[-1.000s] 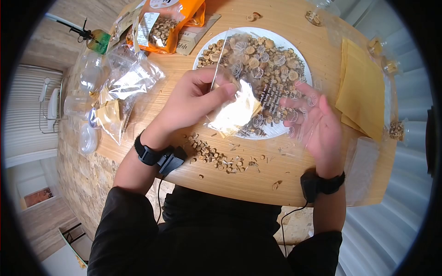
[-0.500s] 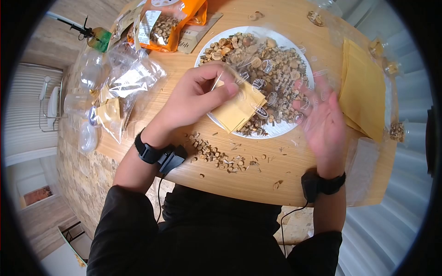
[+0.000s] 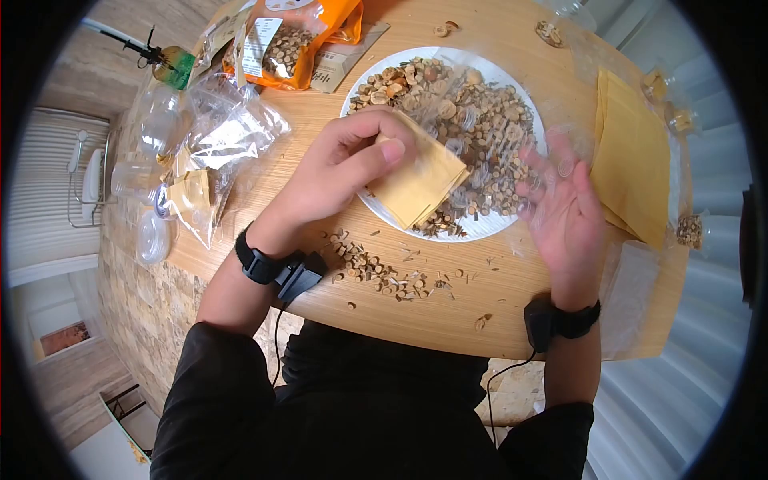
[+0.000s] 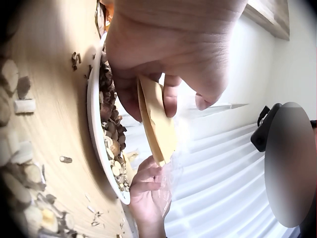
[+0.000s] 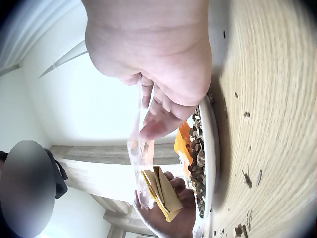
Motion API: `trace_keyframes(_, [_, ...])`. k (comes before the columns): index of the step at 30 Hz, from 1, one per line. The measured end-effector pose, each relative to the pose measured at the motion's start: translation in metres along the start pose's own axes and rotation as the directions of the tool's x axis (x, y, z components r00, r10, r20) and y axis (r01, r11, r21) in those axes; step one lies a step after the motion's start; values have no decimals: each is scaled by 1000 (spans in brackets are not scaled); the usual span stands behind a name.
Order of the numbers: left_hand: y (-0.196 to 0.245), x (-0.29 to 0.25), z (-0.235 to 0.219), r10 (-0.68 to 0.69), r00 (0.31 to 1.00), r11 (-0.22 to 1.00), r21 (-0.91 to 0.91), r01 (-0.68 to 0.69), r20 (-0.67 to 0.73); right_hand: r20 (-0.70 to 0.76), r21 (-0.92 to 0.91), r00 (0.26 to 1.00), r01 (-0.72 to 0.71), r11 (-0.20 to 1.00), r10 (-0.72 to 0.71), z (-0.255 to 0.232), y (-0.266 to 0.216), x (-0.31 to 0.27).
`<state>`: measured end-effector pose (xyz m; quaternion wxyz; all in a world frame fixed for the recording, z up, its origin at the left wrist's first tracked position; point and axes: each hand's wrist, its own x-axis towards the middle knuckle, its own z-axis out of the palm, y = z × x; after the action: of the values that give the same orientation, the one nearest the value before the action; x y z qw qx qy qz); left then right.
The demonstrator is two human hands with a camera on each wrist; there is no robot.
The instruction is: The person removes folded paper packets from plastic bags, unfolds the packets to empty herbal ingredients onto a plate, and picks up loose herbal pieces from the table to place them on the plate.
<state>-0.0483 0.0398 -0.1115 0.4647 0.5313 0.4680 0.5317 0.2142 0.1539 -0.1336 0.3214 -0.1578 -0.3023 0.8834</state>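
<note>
Over the plate, my left hand [image 3: 340,164] pinches folded yellow paper packets [image 3: 424,180] between thumb and fingers. My right hand [image 3: 564,216] is palm up at the plate's right edge, its fingers apart and its thumb raised. A clear plastic bag [image 5: 141,153] with white printing stretches between the two hands, blurred in the head view. It overlaps the right fingers. The white plate [image 3: 494,232] beneath bears a heap of dried slices and chopped stems [image 3: 488,180]. In the right wrist view the packets' folded layers show beside the bag.
Loose stem pieces [image 3: 376,268] lie on the table [image 3: 432,328] before the plate. Large yellow paper sheets [image 3: 632,160] are at the right, near small jars [image 3: 690,230]. An orange bag [image 3: 308,40] is at the back left, with clear bags [image 3: 232,132] and plastic containers [image 3: 152,240] below it.
The clear bag has shifted off the yellow packets, which now show plainly without its glare. My right hand has moved slightly to the right; the left still holds the packets.
</note>
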Motion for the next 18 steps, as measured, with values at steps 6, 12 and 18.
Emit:
trace_keyframes(6, [3, -3, 8, -133, 991, 986, -101, 131, -9, -37, -192, 990, -143, 971, 139, 4, -2, -4])
trace_keyframes(12, [-4, -2, 6, -122, 992, 988, -96, 117, -41, 76, -248, 979, -166, 954, 190, 6, -2, -7])
trace_keyframes(18, [-6, 0, 4, -53, 996, 998, -36, 51, -69, 76, -304, 966, -214, 928, 247, 10, -2, -7])
